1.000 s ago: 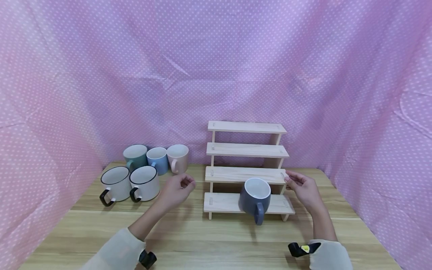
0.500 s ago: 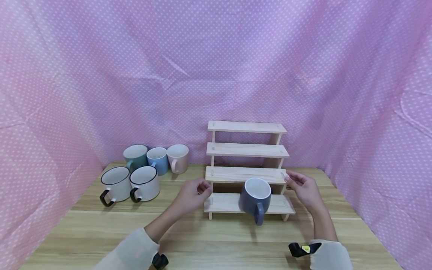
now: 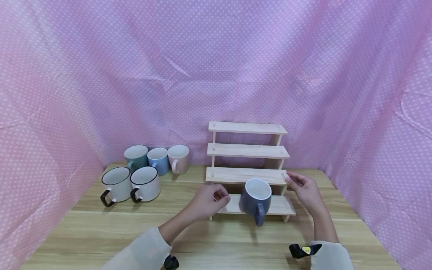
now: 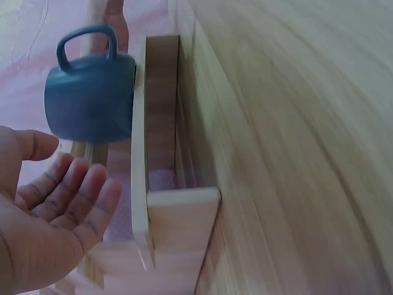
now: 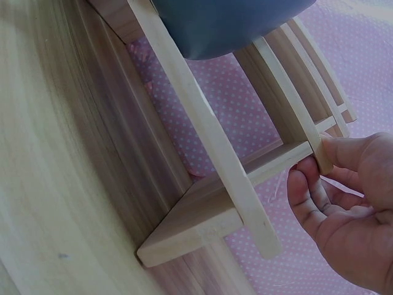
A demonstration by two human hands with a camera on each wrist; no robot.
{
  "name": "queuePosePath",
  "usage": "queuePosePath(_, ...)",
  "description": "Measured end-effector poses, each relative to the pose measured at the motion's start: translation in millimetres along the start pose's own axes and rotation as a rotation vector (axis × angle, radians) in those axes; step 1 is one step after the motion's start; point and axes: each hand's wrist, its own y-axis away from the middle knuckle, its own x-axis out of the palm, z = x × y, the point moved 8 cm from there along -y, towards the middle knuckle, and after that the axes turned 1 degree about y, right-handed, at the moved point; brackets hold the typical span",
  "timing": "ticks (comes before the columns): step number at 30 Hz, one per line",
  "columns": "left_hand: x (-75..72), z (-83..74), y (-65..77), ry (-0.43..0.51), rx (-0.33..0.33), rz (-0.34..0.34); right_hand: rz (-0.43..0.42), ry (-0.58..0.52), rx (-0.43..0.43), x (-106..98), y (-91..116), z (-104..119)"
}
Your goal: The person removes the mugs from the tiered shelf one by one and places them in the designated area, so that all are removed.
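Observation:
A dark blue-grey mug (image 3: 258, 198) stands upright on the lowest step of a tiered wooden display shelf (image 3: 248, 150), its handle toward me. Just left of that mug is my left hand (image 3: 208, 202), fingers loosely bent with nothing in them. The left wrist view shows this hand (image 4: 49, 215) apart from the mug (image 4: 90, 98). At the right end of the second step from the bottom, my right hand (image 3: 305, 192) pinches the board between thumb and fingers. In the right wrist view the right hand (image 5: 353, 200) grips that board end.
On the table's left side stand two white mugs (image 3: 146, 184) with black rims and handles. Behind them are a green mug (image 3: 136, 157), a light blue mug (image 3: 158, 161) and a pale pink mug (image 3: 179, 159). A pink dotted cloth (image 3: 168, 75) hangs around the wooden table (image 3: 118, 232).
My left hand has moved right, from beside the white mugs to the left part of the lowest step, near the dark mug. My right hand keeps its grip on the shelf.

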Motion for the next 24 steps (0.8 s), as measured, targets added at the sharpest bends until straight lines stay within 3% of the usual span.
queuePosePath(7, 28.1, -12.8, -5.3, 0.068, 0.035, 0.166, 0.0, 0.008, 0.008, -0.4, 0.0, -1.8)
queuePosePath(17, 64.2, -27.2, -4.6, 0.356, 0.079, 0.474, 0.005, 0.018, 0.013, 0.1, -0.1, -2.1)
queuePosePath(24, 76.5, -28.8, -5.6, 0.432, 0.056, 0.53, 0.005, 0.014, 0.017, -0.1, -2.1, -3.6)
